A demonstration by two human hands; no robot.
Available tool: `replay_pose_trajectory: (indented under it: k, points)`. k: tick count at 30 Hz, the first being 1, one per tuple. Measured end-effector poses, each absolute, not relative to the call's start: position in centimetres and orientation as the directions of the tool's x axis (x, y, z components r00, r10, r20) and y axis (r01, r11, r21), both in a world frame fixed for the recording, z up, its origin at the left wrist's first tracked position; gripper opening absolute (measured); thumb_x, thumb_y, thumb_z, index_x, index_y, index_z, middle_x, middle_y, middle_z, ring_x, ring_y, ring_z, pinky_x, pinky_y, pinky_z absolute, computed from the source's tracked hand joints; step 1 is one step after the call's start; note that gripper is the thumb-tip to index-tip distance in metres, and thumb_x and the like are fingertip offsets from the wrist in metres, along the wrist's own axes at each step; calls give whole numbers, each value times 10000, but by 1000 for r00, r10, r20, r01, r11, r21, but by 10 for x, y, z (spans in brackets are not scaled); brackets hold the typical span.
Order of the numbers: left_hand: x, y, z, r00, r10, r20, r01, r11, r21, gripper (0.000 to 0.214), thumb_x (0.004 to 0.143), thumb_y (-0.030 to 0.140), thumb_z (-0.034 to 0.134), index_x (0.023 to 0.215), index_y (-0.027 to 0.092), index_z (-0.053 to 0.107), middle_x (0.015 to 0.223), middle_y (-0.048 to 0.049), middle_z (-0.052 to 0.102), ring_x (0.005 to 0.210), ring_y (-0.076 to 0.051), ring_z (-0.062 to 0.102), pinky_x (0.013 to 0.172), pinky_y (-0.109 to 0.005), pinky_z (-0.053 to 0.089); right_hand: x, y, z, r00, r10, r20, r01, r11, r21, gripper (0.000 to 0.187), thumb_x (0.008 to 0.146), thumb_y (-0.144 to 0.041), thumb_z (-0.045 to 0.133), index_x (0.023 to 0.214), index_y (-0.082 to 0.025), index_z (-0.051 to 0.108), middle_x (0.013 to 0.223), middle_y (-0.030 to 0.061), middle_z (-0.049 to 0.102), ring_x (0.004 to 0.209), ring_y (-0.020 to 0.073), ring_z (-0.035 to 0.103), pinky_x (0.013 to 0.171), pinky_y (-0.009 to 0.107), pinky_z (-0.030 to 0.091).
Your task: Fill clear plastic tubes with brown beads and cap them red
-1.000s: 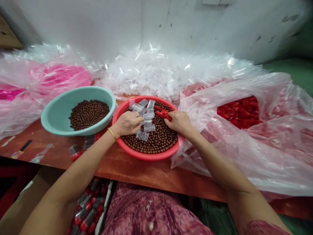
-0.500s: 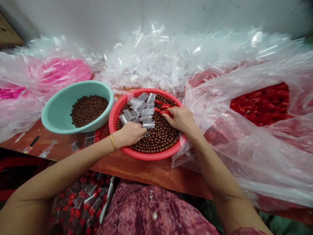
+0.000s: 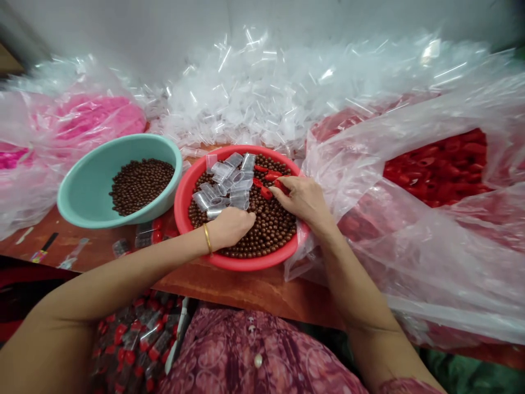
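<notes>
My left hand [image 3: 233, 227], with a gold bangle [image 3: 207, 238] at its wrist, rests curled on brown beads [image 3: 273, 224] in a red plastic basin [image 3: 181, 203]. Whether it holds anything is hidden. Small clear plastic tubes [image 3: 223, 174] lie on the beads next to it. My right hand [image 3: 302, 198] reaches the basin's far right, its fingertips pinching a red plastic cap [image 3: 279, 186]. Several more red caps [image 3: 262, 180] lie on the beads nearby.
A teal basin [image 3: 82, 210] of brown beads [image 3: 141, 186] stands left on the wooden table [image 3: 246, 287]. A heap of clear tubes [image 3: 262, 104] lies behind, between bags of pink pieces [image 3: 98, 117] and red caps [image 3: 435, 167]. Filled tubes [image 3: 135, 339] sit below the table edge.
My left hand has slid right and further into the red basin. The clear tubes now lie in a looser spread, and the view has shifted slightly.
</notes>
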State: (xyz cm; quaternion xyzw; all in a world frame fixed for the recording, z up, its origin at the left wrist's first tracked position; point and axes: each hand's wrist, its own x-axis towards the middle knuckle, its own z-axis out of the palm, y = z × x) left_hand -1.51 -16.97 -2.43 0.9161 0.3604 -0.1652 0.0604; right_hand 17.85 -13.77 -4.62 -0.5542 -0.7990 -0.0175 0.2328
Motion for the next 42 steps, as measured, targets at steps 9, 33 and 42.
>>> replay_pose_trajectory:
  k: [9, 33, 42]
  points:
    - [-8, -141, -52, 580, 795, -181, 420, -101, 902, 92, 732, 127, 558, 787, 154, 490, 709, 38, 523, 678, -95, 501, 682, -230, 412, 180, -138, -47, -215, 887, 408, 880, 358, -313, 307, 866, -388, 487, 744, -169, 666, 734, 71, 691, 657, 175, 596, 600, 264, 369]
    - [-21, -160, -35, 426, 903, -53, -3, 60, 998, 263, 688, 94, 616, 945, 100, 563, 941, -55, 632, 895, -146, 596, 904, -341, 461, 190, -162, -40, -325, 915, 241, 733, 404, -547, 153, 788, -288, 603, 852, -181, 691, 820, 31, 705, 706, 152, 636, 646, 263, 471]
    - [-26, -163, -28, 459, 888, 7, -178, 84, 980, 301, 716, 180, 646, 998, 129, 553, 997, -63, 624, 918, -141, 597, 836, -286, 487, 177, -172, -19, -570, 820, 55, 822, 568, 46, 191, 852, -272, 547, 972, -189, 670, 966, 95, 652, 846, 207, 605, 681, 292, 430]
